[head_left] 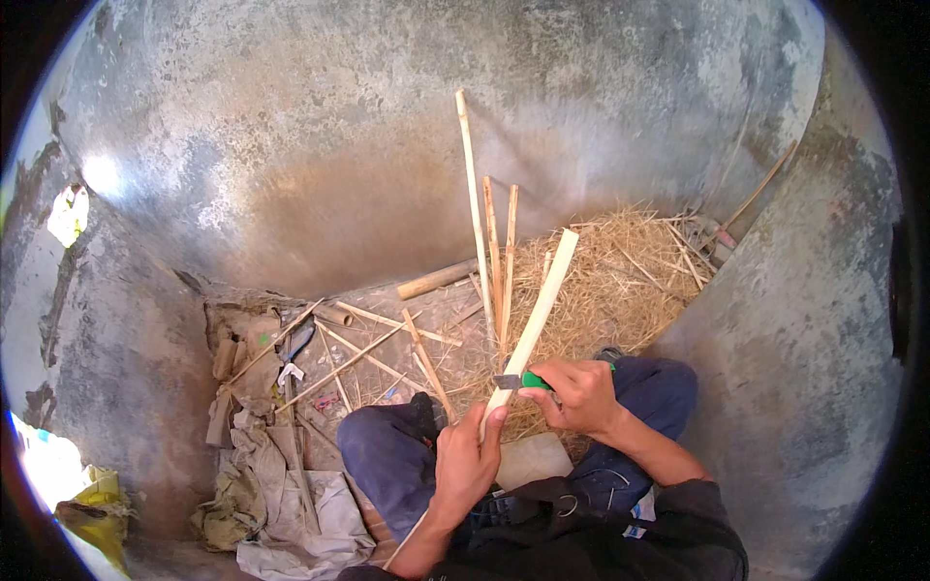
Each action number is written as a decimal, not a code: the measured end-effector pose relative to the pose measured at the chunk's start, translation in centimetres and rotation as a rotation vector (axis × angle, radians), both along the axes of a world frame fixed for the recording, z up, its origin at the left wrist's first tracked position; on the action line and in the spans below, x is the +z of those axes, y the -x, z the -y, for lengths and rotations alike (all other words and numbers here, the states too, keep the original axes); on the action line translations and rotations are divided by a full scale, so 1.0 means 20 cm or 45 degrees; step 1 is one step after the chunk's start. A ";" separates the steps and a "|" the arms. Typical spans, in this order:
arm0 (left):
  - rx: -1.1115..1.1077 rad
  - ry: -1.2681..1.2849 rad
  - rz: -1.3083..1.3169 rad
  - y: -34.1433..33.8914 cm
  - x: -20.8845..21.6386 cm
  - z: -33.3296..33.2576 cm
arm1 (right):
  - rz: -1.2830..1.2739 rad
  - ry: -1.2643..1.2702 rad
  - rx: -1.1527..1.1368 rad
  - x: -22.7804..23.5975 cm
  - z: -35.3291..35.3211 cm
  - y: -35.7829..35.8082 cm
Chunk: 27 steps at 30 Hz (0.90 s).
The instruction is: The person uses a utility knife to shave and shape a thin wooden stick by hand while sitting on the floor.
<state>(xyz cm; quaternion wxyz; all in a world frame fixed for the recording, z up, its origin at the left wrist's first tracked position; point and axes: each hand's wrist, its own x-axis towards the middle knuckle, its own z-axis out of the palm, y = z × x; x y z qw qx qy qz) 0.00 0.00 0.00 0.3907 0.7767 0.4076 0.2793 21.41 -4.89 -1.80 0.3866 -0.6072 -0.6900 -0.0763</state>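
Observation:
A long, flat, pale bamboo strip [544,300] slants up and away from my lap, its far end over the shavings. Its lower end is wrapped in the fingers of my left hand [467,463]. My right hand [579,395] is closed round the green handle of a knife [508,382]. The knife's short grey blade lies across the strip, just above my left hand; how deep it bites cannot be seen. Between my bent legs, a pale flat block [535,460] shows partly below the right hand.
Beyond the strip, several bamboo sticks [470,174] lean on the concrete wall [320,145]. A heap of thin shavings [620,281] lies ahead to the right. Loose sticks [363,353] and a bamboo tube [436,279] lie on the floor; crumpled cloth [310,523] is at left.

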 end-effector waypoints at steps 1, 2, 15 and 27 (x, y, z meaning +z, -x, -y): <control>-0.010 0.008 0.002 0.01 -0.01 0.00 | 0.010 -0.014 -0.026 0.00 -0.01 -0.02; -0.020 0.015 0.004 0.01 -0.01 0.00 | 0.021 -0.027 -0.053 -0.01 -0.01 -0.04; -0.022 0.173 -0.187 0.23 -0.04 0.07 | -0.205 -0.076 -0.548 0.12 -0.06 -0.52; -0.047 0.001 0.001 0.01 0.03 -0.04 | -0.144 -0.030 0.064 -0.03 0.00 0.06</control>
